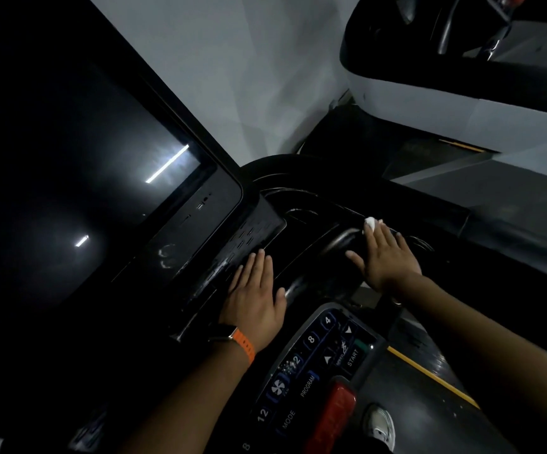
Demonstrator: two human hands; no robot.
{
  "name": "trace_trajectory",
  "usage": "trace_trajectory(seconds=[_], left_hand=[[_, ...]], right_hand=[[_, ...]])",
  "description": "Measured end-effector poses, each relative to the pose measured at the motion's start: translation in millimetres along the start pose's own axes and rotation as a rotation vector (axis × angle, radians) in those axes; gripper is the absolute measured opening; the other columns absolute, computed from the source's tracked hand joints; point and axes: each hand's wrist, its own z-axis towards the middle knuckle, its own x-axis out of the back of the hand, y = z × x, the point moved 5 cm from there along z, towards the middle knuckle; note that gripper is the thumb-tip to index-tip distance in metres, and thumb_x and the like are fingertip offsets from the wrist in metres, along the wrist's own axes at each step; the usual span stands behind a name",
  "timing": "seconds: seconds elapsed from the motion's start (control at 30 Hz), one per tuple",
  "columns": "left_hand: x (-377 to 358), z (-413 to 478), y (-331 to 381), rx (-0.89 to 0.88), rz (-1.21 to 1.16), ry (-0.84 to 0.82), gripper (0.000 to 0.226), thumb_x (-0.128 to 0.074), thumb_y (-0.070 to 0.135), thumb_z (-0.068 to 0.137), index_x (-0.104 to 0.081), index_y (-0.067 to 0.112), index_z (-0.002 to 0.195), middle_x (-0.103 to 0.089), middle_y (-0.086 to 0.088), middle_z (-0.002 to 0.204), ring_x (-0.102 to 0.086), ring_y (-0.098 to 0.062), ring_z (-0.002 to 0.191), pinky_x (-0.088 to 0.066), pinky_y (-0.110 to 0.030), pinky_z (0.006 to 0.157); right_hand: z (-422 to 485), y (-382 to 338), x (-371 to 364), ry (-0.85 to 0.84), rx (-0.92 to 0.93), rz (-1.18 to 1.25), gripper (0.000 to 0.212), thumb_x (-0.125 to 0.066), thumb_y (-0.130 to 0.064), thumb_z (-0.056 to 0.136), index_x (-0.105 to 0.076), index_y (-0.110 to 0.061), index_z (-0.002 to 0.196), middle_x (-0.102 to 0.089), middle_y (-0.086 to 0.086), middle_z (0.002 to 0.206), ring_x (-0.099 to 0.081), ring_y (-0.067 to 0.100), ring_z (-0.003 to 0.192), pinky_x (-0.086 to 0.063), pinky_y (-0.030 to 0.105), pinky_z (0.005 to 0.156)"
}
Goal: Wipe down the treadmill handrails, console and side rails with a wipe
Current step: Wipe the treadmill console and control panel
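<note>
"If you look for the wipe (371,221), where is it?"

"It is a small white wad on the black console (265,221), right of the screen (85,191). It peeks out past the fingertips of the right hand (388,258)."

"Does that hand squeeze it?"

"No. The fingers lie straight and press it flat on the console. The thumb sticks out to the side, near a shiny bar (339,240)."

"And the left hand (254,298)?"

"It lies flat too, fingers together, holding nothing. It rests on the console just below the screen. A watch (229,332) with an orange strap sits on that wrist."

"What is near the arms?"

"A button panel (314,365) sits between them, with numbers and START on it. A red button (337,417) is below it, and a white shoe (380,427) shows beside that. The screen is dark, with two bright streaks of light in it. Another machine (429,77) stands well apart, up on the right."
</note>
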Motion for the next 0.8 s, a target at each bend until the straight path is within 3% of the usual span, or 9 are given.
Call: trace_trajectory(seconds=[0.07, 0.17, 0.27, 0.37, 0.47, 0.63, 0.8], left_hand=[[0.3, -0.2, -0.1, 0.008, -0.003, 0.004, 0.078, -0.003, 0.053, 0.098, -0.005, 0.012, 0.164, 0.002, -0.005, 0.172, 0.007, -0.016, 0.158, -0.001, -0.036, 0.129], [0.2, -1.3, -0.4, 0.005, -0.015, 0.003, 0.078, -0.003, 0.053, 0.098, -0.005, 0.012, 0.164, 0.003, -0.005, 0.172, 0.007, -0.016, 0.158, -0.001, -0.036, 0.129], [-1.4, -1.2, -0.5, 0.002, -0.022, -0.002, 0.077, -0.004, 0.052, 0.098, -0.006, 0.012, 0.164, 0.003, -0.005, 0.172, 0.007, -0.016, 0.158, -0.003, -0.037, 0.13], [-0.6, 0.1, -0.8, 0.006, -0.039, 0.011, 0.077, -0.009, 0.051, 0.098, -0.011, 0.011, 0.164, -0.002, -0.006, 0.172, 0.002, -0.018, 0.159, -0.006, -0.038, 0.129], [-0.3, -0.8, -0.2, -0.003, -0.039, 0.017, 0.077, -0.011, 0.051, 0.099, -0.013, 0.01, 0.164, -0.005, -0.007, 0.172, 0.0, -0.018, 0.159, -0.006, -0.038, 0.129], [0.3, -2.3, -1.9, 0.002, -0.038, 0.026, 0.077, -0.008, 0.053, 0.099, -0.011, 0.012, 0.164, -0.001, -0.005, 0.172, 0.003, -0.017, 0.159, -0.004, -0.037, 0.129], [1.0, -7.7, -6.6, 0.007, -0.059, 0.044, 0.078, -0.004, 0.055, 0.097, -0.012, 0.014, 0.164, -0.004, -0.003, 0.172, 0.001, -0.015, 0.159, 0.0, -0.035, 0.129]], right_hand=[[-2.9, -0.4, -3.8, 0.017, -0.027, -0.014, 0.102, 0.009, -0.078, 0.089, 0.012, -0.011, 0.165, 0.016, 0.009, 0.173, 0.018, 0.022, 0.159, 0.002, 0.043, 0.131], [-6.3, -24.8, -3.9, 0.013, 0.001, 0.191, 0.108, 0.001, -0.081, 0.086, 0.005, -0.008, 0.166, 0.01, 0.014, 0.174, 0.014, 0.025, 0.16, -0.002, 0.042, 0.131], [-25.1, -60.1, 4.1, -0.018, 0.157, 0.35, 0.101, -0.011, -0.081, 0.092, 0.007, -0.015, 0.166, 0.014, 0.004, 0.172, 0.017, 0.019, 0.159, 0.005, 0.036, 0.129], [-55.6, -94.9, 12.5, -0.097, 0.385, 0.451, 0.107, -0.004, -0.095, 0.082, 0.0, -0.03, 0.167, 0.009, -0.009, 0.172, 0.018, 0.008, 0.157, 0.006, 0.037, 0.127], [-64.2, -109.3, 12.9, -0.16, 0.55, 0.345, 0.104, -0.001, -0.094, 0.082, -0.002, -0.033, 0.167, 0.007, -0.011, 0.173, 0.018, 0.002, 0.157, 0.005, 0.037, 0.129], [-27.9, -80.1, 21.8, -0.083, 0.293, 0.297, 0.1, -0.005, -0.088, 0.087, 0.006, -0.028, 0.166, 0.011, -0.006, 0.173, 0.015, 0.013, 0.159, -0.001, 0.044, 0.131], [-70.7, -120.8, 19.4, -0.211, 0.621, 0.235, 0.091, -0.01, -0.083, 0.092, 0.001, -0.032, 0.167, 0.013, -0.012, 0.171, 0.024, 0.002, 0.155, 0.01, 0.036, 0.127]])
